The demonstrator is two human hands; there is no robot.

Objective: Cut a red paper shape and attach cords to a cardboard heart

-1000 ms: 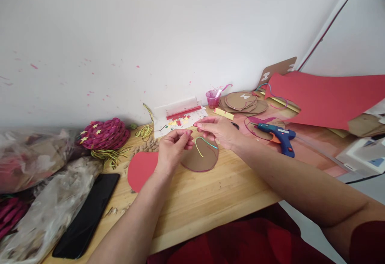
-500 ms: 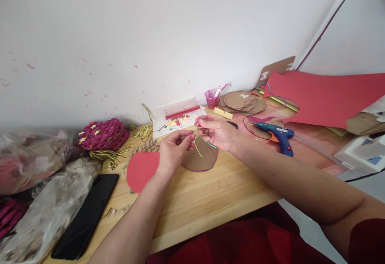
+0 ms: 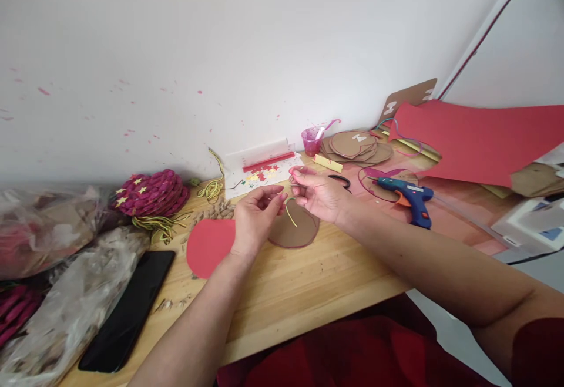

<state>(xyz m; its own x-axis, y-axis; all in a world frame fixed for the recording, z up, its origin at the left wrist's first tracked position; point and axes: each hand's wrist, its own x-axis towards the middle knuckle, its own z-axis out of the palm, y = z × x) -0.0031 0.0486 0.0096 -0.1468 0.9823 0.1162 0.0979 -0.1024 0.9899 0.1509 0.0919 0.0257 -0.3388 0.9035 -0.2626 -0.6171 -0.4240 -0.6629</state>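
Note:
My left hand (image 3: 254,218) and my right hand (image 3: 318,193) meet above the wooden table (image 3: 308,287), both pinching thin coloured strands (image 3: 289,211), yellow and green. The strands loop down between the fingertips. Directly under them lies a brown cardboard disc (image 3: 293,231) with a dark pink edge. A red paper circle (image 3: 207,246) lies just left of the disc, partly behind my left wrist.
A blue glue gun (image 3: 408,196) rests to the right, black scissors (image 3: 341,181) behind my right hand. A pink woven piece (image 3: 150,193) with yellow stars, plastic bags (image 3: 61,293) and a black phone (image 3: 127,310) are on the left. Cardboard discs (image 3: 355,146), a pink cup (image 3: 311,140) and red paper sheet (image 3: 480,140) sit at the back.
My right hand has turned and drawn closer to my left, and the hanging loop of strands has become shorter. The view has shifted slightly.

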